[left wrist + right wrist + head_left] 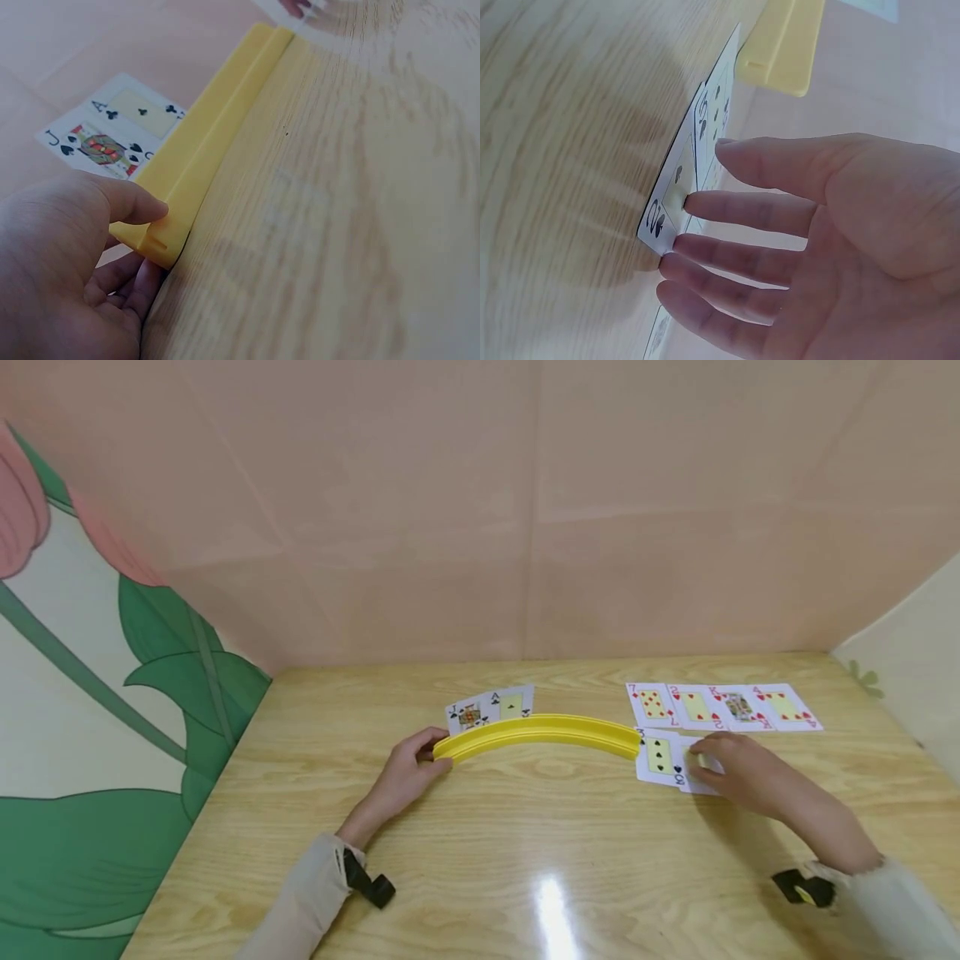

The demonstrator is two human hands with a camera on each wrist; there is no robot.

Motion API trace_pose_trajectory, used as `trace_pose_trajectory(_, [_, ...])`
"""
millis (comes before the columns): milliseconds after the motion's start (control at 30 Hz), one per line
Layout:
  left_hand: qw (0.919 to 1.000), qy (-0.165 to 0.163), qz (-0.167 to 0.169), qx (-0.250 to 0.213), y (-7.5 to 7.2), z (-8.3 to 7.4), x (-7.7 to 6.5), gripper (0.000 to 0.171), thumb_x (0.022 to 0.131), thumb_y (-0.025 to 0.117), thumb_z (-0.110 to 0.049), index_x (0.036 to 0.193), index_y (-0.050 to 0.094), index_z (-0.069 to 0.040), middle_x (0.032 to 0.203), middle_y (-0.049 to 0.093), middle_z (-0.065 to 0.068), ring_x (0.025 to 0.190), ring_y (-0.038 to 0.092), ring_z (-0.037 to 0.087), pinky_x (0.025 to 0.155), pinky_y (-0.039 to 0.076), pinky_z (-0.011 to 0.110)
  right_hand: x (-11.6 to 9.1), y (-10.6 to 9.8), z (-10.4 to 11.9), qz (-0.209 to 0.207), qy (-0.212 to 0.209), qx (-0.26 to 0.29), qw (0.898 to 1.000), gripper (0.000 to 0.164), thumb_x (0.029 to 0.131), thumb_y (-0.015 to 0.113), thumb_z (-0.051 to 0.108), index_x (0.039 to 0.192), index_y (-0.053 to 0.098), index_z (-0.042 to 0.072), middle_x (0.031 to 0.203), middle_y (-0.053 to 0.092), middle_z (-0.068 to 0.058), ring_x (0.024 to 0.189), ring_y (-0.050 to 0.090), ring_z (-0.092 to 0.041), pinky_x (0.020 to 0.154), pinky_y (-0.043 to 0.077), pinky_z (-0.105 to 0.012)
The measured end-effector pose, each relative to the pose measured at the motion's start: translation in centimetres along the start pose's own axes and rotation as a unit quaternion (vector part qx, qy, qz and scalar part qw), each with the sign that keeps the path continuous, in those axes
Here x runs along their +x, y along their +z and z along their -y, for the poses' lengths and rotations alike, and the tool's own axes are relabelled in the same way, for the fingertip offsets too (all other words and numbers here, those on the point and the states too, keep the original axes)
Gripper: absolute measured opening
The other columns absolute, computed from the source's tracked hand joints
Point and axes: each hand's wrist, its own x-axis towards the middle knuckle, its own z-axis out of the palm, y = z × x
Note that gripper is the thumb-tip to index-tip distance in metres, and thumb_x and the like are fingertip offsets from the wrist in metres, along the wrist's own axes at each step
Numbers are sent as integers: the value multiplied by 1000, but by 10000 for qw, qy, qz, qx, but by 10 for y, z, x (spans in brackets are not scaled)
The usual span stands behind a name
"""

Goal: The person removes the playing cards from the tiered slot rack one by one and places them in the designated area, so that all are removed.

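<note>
My left hand (401, 777) pinches the left end of a curved yellow card holder (540, 731), thumb on the near face and fingers beneath and behind. The jack of spades (468, 717) and the ace of clubs (513, 703) stick up, overlapping, at the holder's left part. My right hand (757, 772) is over a two of spades (676, 184), its fairly straight fingertips touching the card and its thumb apart. Beside that card, overlapping it, another spade card (660, 756) with a column of pips lies near the holder's right end. The right hand partly hides the two in the head view.
Behind the right hand, several red cards lie face up in a row, from a seven of diamonds (651, 703) to a four of hearts (783, 707). A pinkish wall (525, 568) rises along the far edge of the wooden table (465, 860).
</note>
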Motion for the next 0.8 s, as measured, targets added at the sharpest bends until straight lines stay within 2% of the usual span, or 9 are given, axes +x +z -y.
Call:
trace_pose_trajectory(200, [10000, -13, -17, 2, 1, 1, 0, 34, 91, 70, -7, 125, 65, -8, 114, 66, 4, 99, 61, 17, 86, 52, 33, 1, 2, 1, 83, 161, -44, 9998, 28, 89, 73, 13, 103, 68, -10, 104, 67, -27, 101, 61, -49, 88, 48, -61])
trace_pose_trajectory(300, [10000, -10, -41, -44, 1, 1, 0, 34, 91, 70, -7, 125, 65, -8, 114, 66, 5, 99, 61, 18, 87, 52, 35, 3, 3, 6, 47, 282, -169, 9994, 31, 92, 71, 23, 101, 69, -7, 103, 68, -26, 97, 62, -47, 84, 49, -60])
trace_pose_trajectory(367, [10000, -32, -36, -83, 0, 0, 0, 34, 91, 71, -7, 124, 66, -8, 114, 66, 6, 99, 61, 19, 88, 51, 37, 4, 5, 10, -7, 410, -259, 9988, 34, 93, 70, 32, 94, 69, -1, 98, 69, -22, 89, 64, -42, 78, 52, -56])
trace_pose_trajectory(467, [9999, -40, -42, -119, 0, 0, -1, 34, 90, 71, -7, 124, 66, -8, 115, 66, 7, 100, 61, 20, 89, 51, 39, 3, 7, 16, -93, 661, -376, 9971, 39, 91, 70, 43, 90, 64, 4, 98, 66, -22, 85, 61, -40, 66, 52, -53])
trace_pose_trajectory(533, [9999, -54, -28, -113, 0, -1, 0, 34, 90, 71, -7, 124, 66, -8, 115, 66, 7, 101, 61, 20, 90, 51, 39, 2, 9, 17, -115, 780, -425, 9960, 41, 90, 70, 44, 93, 62, 4, 102, 63, -25, 86, 58, -43, 63, 51, -53])
trace_pose_trajectory(633, [10000, -74, -15, -54, 1, -1, -1, 34, 91, 71, -8, 125, 65, -9, 115, 66, 5, 101, 61, 18, 89, 51, 36, -1, 10, 14, -77, 848, -452, 9953, 46, 89, 72, 42, 106, 61, 0, 111, 58, -31, 94, 55, -51, 64, 50, -58])
trace_pose_trajectory(800, [10000, -33, -11, -16, 0, 0, 0, 34, 91, 70, -7, 125, 65, -8, 115, 66, 4, 100, 61, 17, 88, 52, 35, -3, 9, 7, -61, 809, -313, 9962, 47, 89, 73, 40, 113, 60, 1, 109, 57, -28, 94, 54, -52, 64, 50, -58])
